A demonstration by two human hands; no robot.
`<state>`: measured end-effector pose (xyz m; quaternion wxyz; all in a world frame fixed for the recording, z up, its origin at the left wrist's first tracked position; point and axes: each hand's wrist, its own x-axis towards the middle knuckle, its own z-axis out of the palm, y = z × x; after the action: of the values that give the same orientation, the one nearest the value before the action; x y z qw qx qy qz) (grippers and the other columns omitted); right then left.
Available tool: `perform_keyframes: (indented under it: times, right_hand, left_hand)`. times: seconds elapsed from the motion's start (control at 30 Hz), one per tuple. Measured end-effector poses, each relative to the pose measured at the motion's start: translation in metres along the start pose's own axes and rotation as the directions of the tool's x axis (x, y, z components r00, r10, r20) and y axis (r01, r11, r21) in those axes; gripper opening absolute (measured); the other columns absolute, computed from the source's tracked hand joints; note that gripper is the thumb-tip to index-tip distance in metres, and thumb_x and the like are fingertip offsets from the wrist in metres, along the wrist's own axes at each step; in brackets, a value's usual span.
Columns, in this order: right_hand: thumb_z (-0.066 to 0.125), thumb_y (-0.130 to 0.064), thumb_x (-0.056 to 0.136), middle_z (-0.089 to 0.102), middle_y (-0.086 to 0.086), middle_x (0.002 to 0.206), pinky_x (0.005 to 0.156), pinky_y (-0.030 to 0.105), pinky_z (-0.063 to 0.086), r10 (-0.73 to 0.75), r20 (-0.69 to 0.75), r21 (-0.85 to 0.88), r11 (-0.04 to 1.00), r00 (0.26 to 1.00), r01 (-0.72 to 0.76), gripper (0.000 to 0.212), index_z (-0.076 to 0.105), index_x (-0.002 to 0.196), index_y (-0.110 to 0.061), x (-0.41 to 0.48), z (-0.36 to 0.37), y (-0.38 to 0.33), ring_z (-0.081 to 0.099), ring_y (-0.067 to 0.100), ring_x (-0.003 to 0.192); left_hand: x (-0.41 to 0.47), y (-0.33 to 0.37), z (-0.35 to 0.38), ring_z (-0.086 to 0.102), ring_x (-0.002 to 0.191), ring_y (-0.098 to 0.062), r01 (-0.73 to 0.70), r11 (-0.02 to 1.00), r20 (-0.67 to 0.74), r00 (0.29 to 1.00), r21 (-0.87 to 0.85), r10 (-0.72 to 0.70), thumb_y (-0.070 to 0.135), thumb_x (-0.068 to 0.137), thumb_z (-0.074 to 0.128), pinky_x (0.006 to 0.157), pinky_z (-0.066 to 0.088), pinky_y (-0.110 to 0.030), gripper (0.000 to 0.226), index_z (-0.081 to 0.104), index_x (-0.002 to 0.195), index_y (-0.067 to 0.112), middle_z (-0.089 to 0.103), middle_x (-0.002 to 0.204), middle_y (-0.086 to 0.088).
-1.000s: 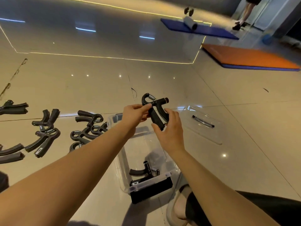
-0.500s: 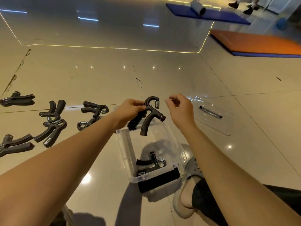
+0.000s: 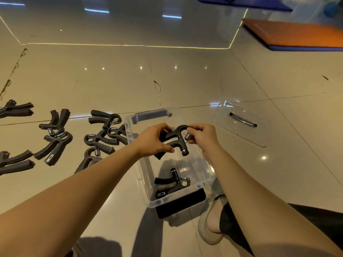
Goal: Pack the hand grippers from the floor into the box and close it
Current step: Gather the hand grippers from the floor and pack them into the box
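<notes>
Both hands hold one hand gripper (image 3: 175, 140) over the box (image 3: 205, 165); left hand (image 3: 154, 140) grips its handles; right hand (image 3: 201, 135) pinches its loop.

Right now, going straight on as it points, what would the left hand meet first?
Probably the right hand, pinching the far end of the hand gripper the left hand grips; depth unclear.

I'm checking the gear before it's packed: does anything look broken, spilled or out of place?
Nothing stands out. The box stands upright with one hand gripper inside, its lid flat on the floor beside it. The left hand and right hand hold another gripper over it; the rest lie loose, none visibly broken.
</notes>
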<state>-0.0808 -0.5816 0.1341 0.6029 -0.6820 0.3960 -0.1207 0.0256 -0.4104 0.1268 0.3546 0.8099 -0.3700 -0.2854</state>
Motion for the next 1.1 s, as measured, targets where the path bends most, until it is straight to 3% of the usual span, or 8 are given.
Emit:
perform_keyframes:
  times: [0.2, 0.3, 0.43, 0.53, 0.63, 0.7, 0.9, 1.1]
  right_hand:
    - [0.069, -0.005, 0.093, 0.072, 0.012, 0.091, 0.065, 0.023, 0.059, -0.044, 0.045, -0.005, 0.999, 0.998, 0.044, 0.008, 0.072, 0.097, -0.012, 0.007, -0.003, 0.022, 0.072, 0.019, 0.076]
    - [0.067, -0.011, 0.095, 0.068, 0.0, 0.094, 0.068, 0.022, 0.057, -0.194, -0.042, -0.237, 0.955, 0.98, 0.179, 0.011, 0.072, 0.104, -0.011, 0.015, 0.001, 0.032, 0.068, 0.014, 0.078]
    - [0.07, -0.02, 0.094, 0.059, -0.002, 0.113, 0.077, 0.02, 0.046, -0.377, 0.004, -0.529, 0.785, 0.926, 0.322, 0.026, 0.068, 0.119, -0.014, 0.03, 0.003, 0.042, 0.057, 0.011, 0.09]
    - [0.069, -0.023, 0.095, 0.062, 0.002, 0.119, 0.089, 0.028, 0.051, -0.28, 0.02, -0.461, 0.85, 0.96, 0.257, 0.038, 0.065, 0.131, -0.012, 0.038, -0.009, 0.051, 0.06, 0.013, 0.097]
    - [0.067, -0.023, 0.096, 0.066, 0.0, 0.117, 0.085, 0.011, 0.049, -0.256, 0.031, -0.346, 0.904, 0.966, 0.251, 0.038, 0.065, 0.133, -0.012, 0.036, -0.01, 0.058, 0.062, 0.011, 0.097]
    - [0.067, -0.023, 0.097, 0.067, -0.002, 0.119, 0.085, 0.009, 0.047, -0.253, 0.021, -0.29, 0.924, 0.967, 0.248, 0.039, 0.063, 0.135, -0.012, 0.036, -0.008, 0.061, 0.064, 0.01, 0.098]
    - [0.064, -0.018, 0.098, 0.066, -0.008, 0.112, 0.081, 0.004, 0.045, -0.278, 0.033, -0.275, 0.921, 0.96, 0.276, 0.039, 0.062, 0.137, -0.015, 0.039, -0.008, 0.068, 0.059, -0.002, 0.087]
    - [0.064, -0.018, 0.098, 0.067, -0.006, 0.111, 0.081, 0.006, 0.048, -0.286, 0.035, -0.261, 0.922, 0.958, 0.285, 0.039, 0.062, 0.137, -0.015, 0.042, -0.009, 0.071, 0.063, 0.006, 0.088]
  left_hand:
    - [0.003, -0.021, 0.021, 0.061, 0.11, -0.018, 0.033, 0.999, -0.101, 0.994, 0.01, -0.031, 0.023, 0.073, 0.087, 0.099, 0.052, -0.036, 0.062, 0.059, 0.128, 0.018, 0.064, 0.122, -0.002]
    - [0.011, -0.026, 0.034, 0.06, 0.107, -0.018, 0.104, 0.993, -0.153, 0.984, 0.058, -0.094, 0.016, 0.074, 0.086, 0.094, 0.051, -0.03, 0.058, 0.06, 0.126, 0.015, 0.063, 0.119, -0.003]
    - [0.025, -0.039, 0.065, 0.064, 0.104, -0.025, 0.292, 0.954, -0.142, 0.949, 0.064, -0.281, 0.017, 0.072, 0.085, 0.092, 0.056, -0.04, 0.059, 0.06, 0.126, 0.013, 0.067, 0.119, -0.007]
    - [0.033, -0.051, 0.084, 0.06, 0.109, -0.023, 0.364, 0.916, -0.15, 0.928, 0.169, -0.341, 0.028, 0.071, 0.085, 0.102, 0.048, -0.043, 0.056, 0.063, 0.122, 0.021, 0.068, 0.114, -0.002]
    - [0.04, -0.06, 0.097, 0.053, 0.118, -0.023, 0.417, 0.873, -0.2, 0.906, 0.254, -0.374, 0.033, 0.075, 0.079, 0.109, 0.032, -0.042, 0.05, 0.064, 0.122, 0.028, 0.068, 0.112, 0.001]
    - [0.045, -0.066, 0.103, 0.054, 0.119, -0.023, 0.459, 0.856, -0.185, 0.886, 0.236, -0.425, 0.029, 0.075, 0.078, 0.109, 0.029, -0.042, 0.053, 0.062, 0.125, 0.03, 0.069, 0.113, 0.001]
    - [0.052, -0.081, 0.124, 0.06, 0.11, -0.026, 0.524, 0.834, -0.175, 0.85, 0.174, -0.498, 0.021, 0.075, 0.074, 0.099, 0.043, -0.039, 0.051, 0.058, 0.122, 0.03, 0.071, 0.106, 0.0]
    - [0.054, -0.09, 0.137, 0.06, 0.107, -0.029, 0.564, 0.814, -0.175, 0.823, 0.137, -0.541, 0.024, 0.075, 0.082, 0.1, 0.049, -0.046, 0.054, 0.061, 0.124, 0.025, 0.064, 0.116, -0.004]
